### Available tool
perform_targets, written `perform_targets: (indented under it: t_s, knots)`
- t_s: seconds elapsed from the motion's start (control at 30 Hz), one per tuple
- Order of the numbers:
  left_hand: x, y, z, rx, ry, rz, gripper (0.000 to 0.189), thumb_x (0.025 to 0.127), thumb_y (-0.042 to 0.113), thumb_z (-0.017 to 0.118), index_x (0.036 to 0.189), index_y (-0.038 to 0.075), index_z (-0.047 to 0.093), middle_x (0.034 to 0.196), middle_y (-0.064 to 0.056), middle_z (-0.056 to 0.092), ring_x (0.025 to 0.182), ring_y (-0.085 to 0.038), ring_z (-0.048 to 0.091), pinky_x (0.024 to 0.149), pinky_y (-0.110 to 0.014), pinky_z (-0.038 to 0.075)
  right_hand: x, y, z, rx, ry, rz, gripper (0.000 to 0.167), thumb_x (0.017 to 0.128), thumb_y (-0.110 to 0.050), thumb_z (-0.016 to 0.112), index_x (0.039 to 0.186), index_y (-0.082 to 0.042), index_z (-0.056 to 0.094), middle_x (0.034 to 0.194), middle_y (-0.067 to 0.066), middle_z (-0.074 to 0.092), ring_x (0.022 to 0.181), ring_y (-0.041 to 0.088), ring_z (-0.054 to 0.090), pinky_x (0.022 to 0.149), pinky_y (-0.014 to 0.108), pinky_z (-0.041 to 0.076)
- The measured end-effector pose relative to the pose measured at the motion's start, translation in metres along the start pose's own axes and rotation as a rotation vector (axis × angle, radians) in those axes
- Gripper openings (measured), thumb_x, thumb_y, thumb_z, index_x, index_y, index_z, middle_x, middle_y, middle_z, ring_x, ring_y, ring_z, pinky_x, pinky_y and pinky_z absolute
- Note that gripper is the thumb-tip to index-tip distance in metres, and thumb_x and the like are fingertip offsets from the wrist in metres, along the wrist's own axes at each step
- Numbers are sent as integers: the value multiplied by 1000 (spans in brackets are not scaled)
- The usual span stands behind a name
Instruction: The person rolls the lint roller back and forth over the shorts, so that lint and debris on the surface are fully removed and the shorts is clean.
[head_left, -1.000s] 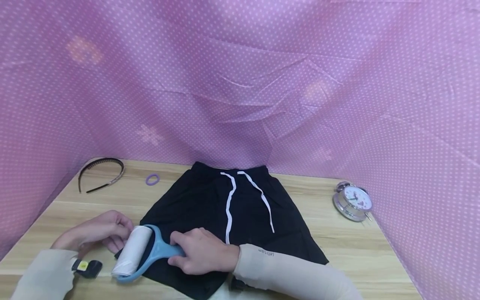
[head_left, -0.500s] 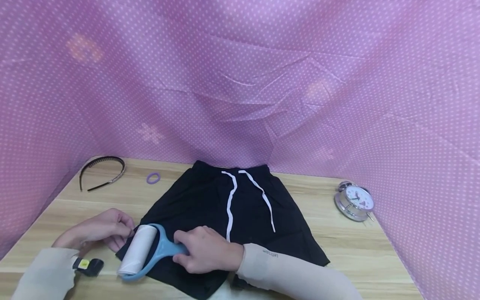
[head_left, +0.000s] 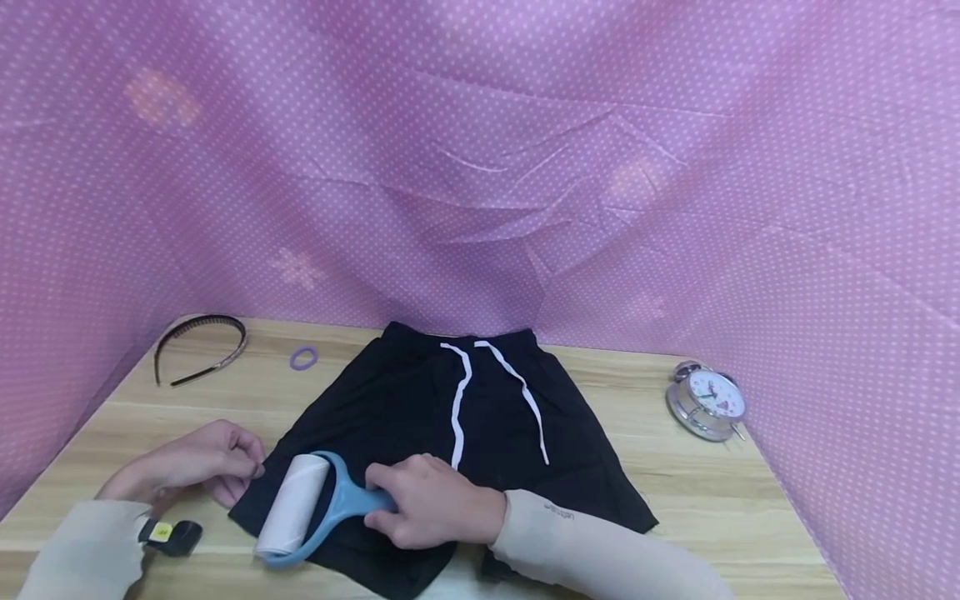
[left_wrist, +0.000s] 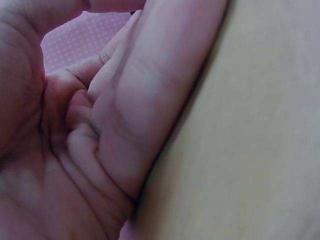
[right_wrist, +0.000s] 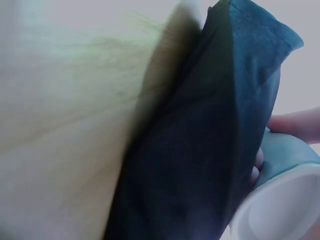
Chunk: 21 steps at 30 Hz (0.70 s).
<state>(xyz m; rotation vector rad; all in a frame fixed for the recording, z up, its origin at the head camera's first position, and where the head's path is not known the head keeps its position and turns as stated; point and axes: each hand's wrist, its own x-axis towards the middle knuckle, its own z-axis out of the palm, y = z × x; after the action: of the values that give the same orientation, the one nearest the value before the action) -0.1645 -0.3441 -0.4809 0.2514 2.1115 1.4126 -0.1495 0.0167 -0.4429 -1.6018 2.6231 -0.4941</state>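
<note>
Black shorts (head_left: 390,408) with white drawstrings lie spread on the wooden table, waistband at the far side. My right hand (head_left: 438,504) grips the blue handle of a lint roller (head_left: 295,504), whose white roll rests on the lower part of the left-hand leg. In the right wrist view the handle's pale hollow end (right_wrist: 285,205) shows beside the black fabric (right_wrist: 185,165). At the outer hem corner, my left hand (head_left: 202,458) pinches the edge of the shorts between thumb and fingers. The left wrist view shows its curled palm side (left_wrist: 135,100), with the pinch itself mostly hidden.
A black headband (head_left: 201,350) and a purple hair tie (head_left: 303,358) lie at the back left of the table (head_left: 720,508). A silver alarm clock (head_left: 707,402) sits near the right edge. Pink dotted cloth (head_left: 480,167) hangs behind and along both sides.
My right hand has drawn the lint roller to the right across the leg, away from the outer hem corner. My left hand keeps its place at that corner.
</note>
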Motion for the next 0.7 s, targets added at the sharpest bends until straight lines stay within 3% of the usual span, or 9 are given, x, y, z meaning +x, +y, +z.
perform_targets:
  t_s: [0.2, 0.7]
  knots:
    - [-1, -2, -1, -14, -11, 16, 19, 88, 4, 55, 99, -10, 62, 79, -2, 64, 66, -12, 66, 59, -35, 63, -7, 7, -3, 35, 2, -21, 16, 93, -32, 69, 98, -19, 61, 63, -15, 45, 51, -10, 39, 46, 6, 29]
    - [-2, 1, -2, -14, -37, 21, 19, 90, 3, 53, 100, -11, 61, 74, 1, 66, 64, -10, 67, 58, -33, 62, -25, 17, -7, -5, 51, -28, 19, 88, -33, 73, 93, -19, 63, 62, -17, 43, 50, -10, 35, 45, 5, 27]
